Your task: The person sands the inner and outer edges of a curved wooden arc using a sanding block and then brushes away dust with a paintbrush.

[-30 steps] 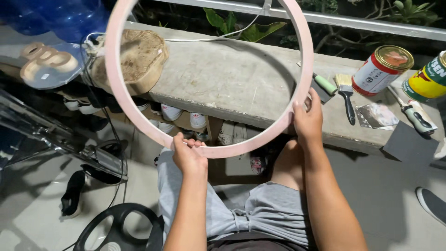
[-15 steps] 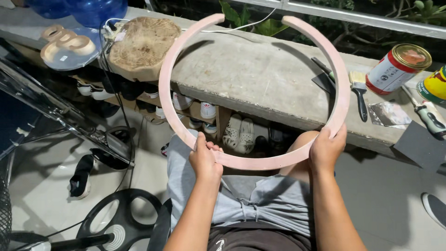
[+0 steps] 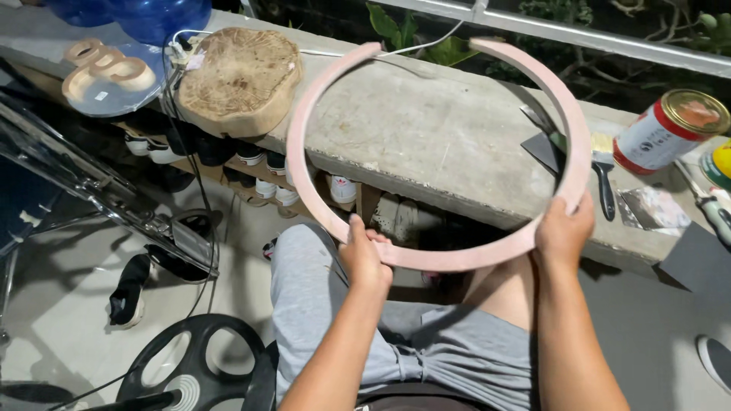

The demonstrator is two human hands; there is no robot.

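Presently, both hands hold a large pink ring [image 3: 304, 144], open at the top where its two ends stand apart, raised in the air in front of the seated person and above the knees. The left hand [image 3: 364, 259] grips the lower left of the ring's arc, fingers [image 3: 355, 232] clenched around the band with the thumb on the near face. The right hand [image 3: 563, 232] grips the lower right of the arc, fingers wrapped over the band from behind, thumb toward the viewer. The ring is tilted, its open top leaning away toward the concrete counter [image 3: 426, 137] beyond it; it does not touch the counter.

On the counter, seen at the left, lies a round slab of wood [image 3: 240, 80], beside a blue-grey disc carrying pale cut-out wooden shapes [image 3: 99, 68]. Blue water bottles [image 3: 145, 15] stand behind these. To the right of the ring, on the counter, lie a paintbrush with a black handle [image 3: 604, 171], a red and white tin with a gold lid [image 3: 670, 129], a sheet of crumpled foil or sandpaper [image 3: 647, 207], and a screwdriver-like tool [image 3: 712, 205] at the edge of view.

Under the counter, a shelf holds pairs of shoes [image 3: 266, 179]. On the floor at lower left rests a black wheel-shaped frame [image 3: 190, 358], near a black sandal [image 3: 129, 289].
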